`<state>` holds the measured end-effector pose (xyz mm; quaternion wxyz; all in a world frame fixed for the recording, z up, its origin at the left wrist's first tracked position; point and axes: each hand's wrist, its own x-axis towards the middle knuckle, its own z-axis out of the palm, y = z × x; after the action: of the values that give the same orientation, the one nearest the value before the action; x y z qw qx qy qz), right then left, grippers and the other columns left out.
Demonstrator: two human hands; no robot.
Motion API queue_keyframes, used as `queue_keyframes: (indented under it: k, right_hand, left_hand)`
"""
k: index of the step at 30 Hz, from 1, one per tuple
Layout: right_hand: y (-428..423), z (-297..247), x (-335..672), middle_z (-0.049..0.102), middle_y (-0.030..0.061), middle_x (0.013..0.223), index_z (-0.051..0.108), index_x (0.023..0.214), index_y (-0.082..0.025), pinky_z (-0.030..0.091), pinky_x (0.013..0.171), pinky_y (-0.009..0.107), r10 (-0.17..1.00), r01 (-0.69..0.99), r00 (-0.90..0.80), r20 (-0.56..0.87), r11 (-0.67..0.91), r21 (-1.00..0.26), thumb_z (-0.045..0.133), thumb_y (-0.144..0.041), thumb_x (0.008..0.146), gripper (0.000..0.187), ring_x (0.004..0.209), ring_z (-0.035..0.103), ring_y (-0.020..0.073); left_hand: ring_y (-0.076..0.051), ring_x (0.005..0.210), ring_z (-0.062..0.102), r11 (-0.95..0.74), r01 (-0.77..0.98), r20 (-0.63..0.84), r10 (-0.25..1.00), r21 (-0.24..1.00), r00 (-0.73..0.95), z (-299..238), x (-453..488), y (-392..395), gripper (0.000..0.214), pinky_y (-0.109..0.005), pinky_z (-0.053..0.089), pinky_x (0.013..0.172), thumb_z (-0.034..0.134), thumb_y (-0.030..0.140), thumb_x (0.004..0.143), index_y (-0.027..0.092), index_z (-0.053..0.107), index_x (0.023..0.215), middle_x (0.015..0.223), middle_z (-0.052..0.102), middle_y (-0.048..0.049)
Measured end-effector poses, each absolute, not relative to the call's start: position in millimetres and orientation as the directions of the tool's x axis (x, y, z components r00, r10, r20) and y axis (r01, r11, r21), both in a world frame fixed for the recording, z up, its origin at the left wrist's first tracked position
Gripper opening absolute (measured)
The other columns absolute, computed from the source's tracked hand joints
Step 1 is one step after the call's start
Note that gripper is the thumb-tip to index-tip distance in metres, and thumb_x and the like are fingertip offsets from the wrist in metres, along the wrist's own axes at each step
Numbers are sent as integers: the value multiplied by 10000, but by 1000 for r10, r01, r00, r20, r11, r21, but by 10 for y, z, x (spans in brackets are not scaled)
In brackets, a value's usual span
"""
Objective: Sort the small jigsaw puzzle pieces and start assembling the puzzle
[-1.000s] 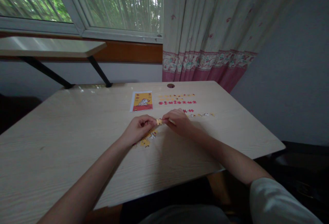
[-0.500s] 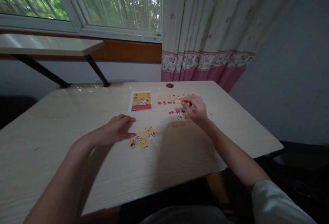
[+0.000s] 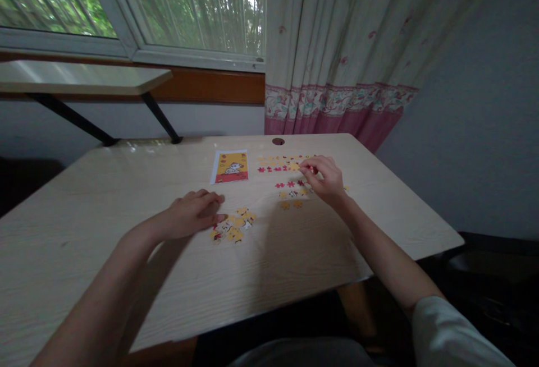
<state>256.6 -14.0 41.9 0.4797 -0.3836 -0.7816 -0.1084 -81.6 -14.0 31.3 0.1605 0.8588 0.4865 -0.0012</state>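
My right hand (image 3: 323, 177) pinches a yellow jigsaw piece (image 3: 293, 167) between thumb and fingertips, over rows of laid-out pieces. Red jigsaw pieces (image 3: 269, 169) line up just left of it, with yellow ones in rows behind. Nearer to me lie shorter rows of red pieces (image 3: 285, 185), mixed pieces (image 3: 293, 193) and yellow pieces (image 3: 285, 205), partly covered by the hand. My left hand (image 3: 193, 214) is open, fingers apart, its thumb beside a loose pile of mostly yellow jigsaw pieces (image 3: 238, 223).
A picture card (image 3: 231, 166) of a white animal on yellow and red lies behind the pile. A round cable hole (image 3: 278, 141) sits near the back edge of the wooden table (image 3: 181, 283). A raised shelf (image 3: 84, 78) stands at the back left, and a curtain (image 3: 332, 53) hangs behind.
My right hand has shifted slightly to the right with the yellow jigsaw piece. My left hand stays at the pile with hardly any movement.
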Motion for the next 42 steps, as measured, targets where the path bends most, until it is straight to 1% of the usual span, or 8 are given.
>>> queue_keyframes:
  k: [4,6,8,12,16,22,35,42]
  right_hand:
    - [-132,505,2684,659,34,781,631,829,-182,388,720,285,627,689,-331,705,671,-273,530,-296,863,156,676,539,128]
    - [-130,541,2777,644,28,762,638,829,-175,384,676,262,757,691,-417,503,624,-365,535,-305,850,167,654,522,118]
    - [-126,549,2877,625,19,723,643,823,-163,370,616,237,850,718,-468,243,526,-455,530,-290,835,170,625,506,109]
    - [-113,489,3021,598,4,664,643,773,-143,338,566,213,869,796,-476,-137,359,-488,516,-199,784,139,596,480,96]
    - [-112,438,3031,582,-3,635,643,745,-141,321,545,215,843,845,-448,-298,290,-449,554,-219,756,120,568,448,90]
    - [-112,417,2984,593,5,658,652,753,-147,321,531,215,832,864,-434,-346,276,-421,538,-193,746,122,569,453,92]
    - [-96,396,3011,594,5,659,644,759,-150,332,538,210,850,870,-415,-325,266,-415,510,-112,706,149,581,466,97]
    - [-86,396,3044,577,3,648,628,730,-156,320,543,209,867,867,-415,-275,285,-409,494,-117,713,140,590,450,101]
  left_hand:
    - [-313,1122,473,-508,830,3,853,230,521,198,-698,-313,516,-473,388,916,361,546,876,202,494,1237,1254,519,-131]
    - [-307,1200,417,-580,779,119,813,239,569,98,-616,-459,519,-480,350,971,347,507,904,187,420,1307,1332,459,-151]
    - [-311,1266,353,-637,741,158,770,210,618,-8,-550,-603,515,-497,312,1006,362,474,915,199,371,1350,1401,389,-158]
    - [-338,1291,326,-649,742,156,760,165,630,-143,-477,-748,526,-549,291,1012,401,480,902,239,363,1368,1432,362,-145]
    - [-325,1263,359,-655,733,188,755,183,628,-133,-391,-711,463,-526,304,1019,407,433,909,198,440,1306,1372,435,-145]
    - [-287,1172,433,-682,684,258,731,257,632,-87,-240,-595,353,-466,352,999,441,341,896,149,514,1183,1228,517,-150]
    - [-242,972,502,-722,618,334,692,312,640,-89,-75,-208,188,-418,412,877,433,264,888,165,580,947,983,581,-104]
    - [-237,942,519,-703,647,346,710,296,613,-61,-122,-189,245,-401,408,851,477,330,876,178,636,984,960,599,-90]
